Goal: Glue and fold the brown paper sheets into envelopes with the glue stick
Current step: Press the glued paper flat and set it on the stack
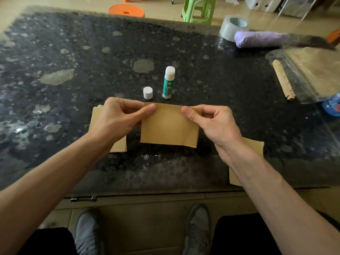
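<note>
A brown paper sheet is held up just above the dark speckled table. My left hand pinches its top left corner and my right hand pinches its top right corner. Behind the sheet stands the uncapped glue stick, green and white, with its white cap upright to its left. A stack of brown sheets lies under my left forearm. Another brown piece lies under my right forearm near the table's front edge.
At the back right sit a grey tape roll, a folded purple umbrella and a ring binder in clear plastic. A blue bottle cap shows at the right edge. Orange stools and a green stool stand beyond the table.
</note>
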The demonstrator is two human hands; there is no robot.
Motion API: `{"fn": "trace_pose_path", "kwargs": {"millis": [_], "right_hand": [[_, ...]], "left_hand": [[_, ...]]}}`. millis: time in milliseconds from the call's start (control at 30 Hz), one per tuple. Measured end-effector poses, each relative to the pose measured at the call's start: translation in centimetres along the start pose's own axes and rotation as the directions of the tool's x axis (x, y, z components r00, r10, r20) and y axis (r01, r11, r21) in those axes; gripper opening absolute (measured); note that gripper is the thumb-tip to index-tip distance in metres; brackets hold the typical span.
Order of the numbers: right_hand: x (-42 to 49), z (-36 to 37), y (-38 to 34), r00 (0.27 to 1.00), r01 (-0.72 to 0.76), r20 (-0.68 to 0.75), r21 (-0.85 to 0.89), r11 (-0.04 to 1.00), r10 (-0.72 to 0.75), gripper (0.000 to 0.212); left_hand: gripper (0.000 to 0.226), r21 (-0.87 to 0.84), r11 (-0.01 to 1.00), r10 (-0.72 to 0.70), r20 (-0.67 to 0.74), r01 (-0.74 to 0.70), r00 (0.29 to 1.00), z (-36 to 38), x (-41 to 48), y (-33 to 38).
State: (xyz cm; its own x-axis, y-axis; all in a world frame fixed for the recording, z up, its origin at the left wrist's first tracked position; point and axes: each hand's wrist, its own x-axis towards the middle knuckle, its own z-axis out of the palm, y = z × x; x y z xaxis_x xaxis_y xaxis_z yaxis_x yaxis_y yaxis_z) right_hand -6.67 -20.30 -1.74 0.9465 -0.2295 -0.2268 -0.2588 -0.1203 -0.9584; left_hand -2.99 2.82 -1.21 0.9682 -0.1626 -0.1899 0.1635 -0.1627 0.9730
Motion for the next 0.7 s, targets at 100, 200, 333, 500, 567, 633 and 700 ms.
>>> {"fn": "trace_pose_path", "kwargs": {"millis": [100, 200, 333, 500, 567, 633, 700], "right_hand": [[0.12, 0.11, 0.01, 1.0, -0.014, -0.02, 0.014, 1.0, 0.014, 0.009], [0.2, 0.29, 0.09, 0.999, -0.015, -0.043, 0.004, 1.0, 0.015, 0.011], [0.05, 0.22, 0.04, 0.999, -0.024, -0.04, 0.029, 0.999, 0.025, 0.009], [-0.15, 0.46, -0.37, 0.995, -0.1, -0.005, 0.066, 0.993, 0.1, 0.02], [-0.12, 0.55, -0.39, 0.991, -0.134, -0.018, 0.053, 0.99, 0.135, 0.03], [0.0, 0.64, -0.37, 0.991, -0.119, -0.065, 0.038, 0.992, 0.121, 0.037], [-0.05, 0.75, -0.52, 0.991, -0.109, -0.075, 0.046, 0.993, 0.112, 0.039]], "left_hand": [[0.02, 0.05, 0.999, 0.014, -0.056, -0.012, 0.998, -0.26, 0.3, 0.07], [0.019, 0.047, 0.999, 0.016, -0.064, -0.013, 0.998, -0.34, 0.34, 0.16], [0.018, 0.027, 1.0, 0.003, -0.067, -0.001, 0.998, -0.32, 0.27, 0.16], [0.02, 0.005, 1.0, -0.007, -0.064, 0.007, 0.998, -0.3, 0.21, 0.1], [0.021, -0.004, 1.0, -0.015, -0.064, 0.014, 0.998, -0.42, 0.22, 0.1], [0.023, -0.013, 1.0, -0.019, -0.053, 0.019, 0.998, -0.47, 0.1, 0.16], [0.027, -0.069, 0.996, -0.05, -0.003, 0.05, 0.999, -0.3, -0.1, 0.3]]}}
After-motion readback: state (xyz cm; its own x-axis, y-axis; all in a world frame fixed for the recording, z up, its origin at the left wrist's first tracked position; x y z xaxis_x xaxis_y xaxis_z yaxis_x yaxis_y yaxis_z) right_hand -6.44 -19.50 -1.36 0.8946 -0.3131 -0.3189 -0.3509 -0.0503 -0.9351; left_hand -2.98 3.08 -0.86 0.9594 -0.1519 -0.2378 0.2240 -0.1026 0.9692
